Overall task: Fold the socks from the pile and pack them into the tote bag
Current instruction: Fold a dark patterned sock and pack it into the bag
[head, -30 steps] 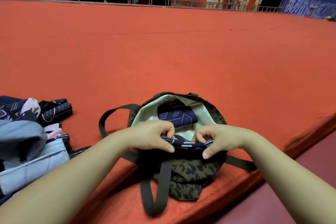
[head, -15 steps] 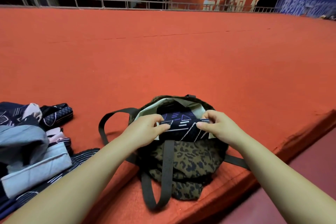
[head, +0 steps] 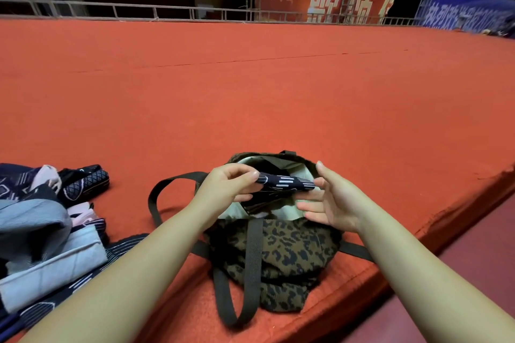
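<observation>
The left hand (head: pixel 225 185) pinches one end of a folded dark sock (head: pixel 284 184) between thumb and fingertips, its grip clamped on the cloth, so the fold stays together while the sock hangs right over the mouth of the tote bag (head: pixel 281 253). Holding it flat and level like this probably lets it go in without coming undone. The right hand (head: pixel 331 203) sits at the other end of the sock with its fingers spread apart and the palm turned inward; its fingertips are just beside the sock, and whether they touch it is hard to tell. It looks placed to steady the sock or hold the pale lining open rather than to carry anything.

The bag lies on its side on the red carpeted platform (head: pixel 278 97), close to the near edge, with its mouth facing away and its straps (head: pixel 250 259) trailing towards the person, which keeps the opening clear. Something dark already sits inside. The pile (head: pixel 47 220) of unfolded socks waits to the left, well apart from the bag, so plenty of the task looks left to do.
</observation>
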A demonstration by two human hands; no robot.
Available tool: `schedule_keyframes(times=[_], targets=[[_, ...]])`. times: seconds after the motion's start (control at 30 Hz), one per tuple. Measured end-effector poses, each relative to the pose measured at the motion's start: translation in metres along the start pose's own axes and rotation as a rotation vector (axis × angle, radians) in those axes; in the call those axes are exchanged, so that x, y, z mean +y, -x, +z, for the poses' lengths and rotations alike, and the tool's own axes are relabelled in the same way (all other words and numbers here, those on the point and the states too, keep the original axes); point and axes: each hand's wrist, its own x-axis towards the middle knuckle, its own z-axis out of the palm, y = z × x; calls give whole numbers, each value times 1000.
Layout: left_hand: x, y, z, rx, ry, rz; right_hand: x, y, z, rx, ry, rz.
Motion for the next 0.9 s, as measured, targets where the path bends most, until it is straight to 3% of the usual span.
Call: schedule_keyframes(times=[0.2,0.4,0.5,0.6,0.73,0.83,0.9], targets=[[-3,6,-4,-42,74,-23,5,-4,16,-117,-160,-17],[-12,7,-13,-187,202,-146,10,0,23,-223,-18,-354],[-14,5,-5,-134,242,-148,13,4,20,-271,143,-468],[-17,-1,-1,-84,192,-91,14,1,20,-201,167,-473],[-16,-4,3,-189,170,-5,14,-6,16,-103,63,-583],[-11,-9,2,-156,-146,35,13,-2,11,-69,106,-613],[-6,-14,-1,-124,-451,41,9,2,8,45,379,-617]])
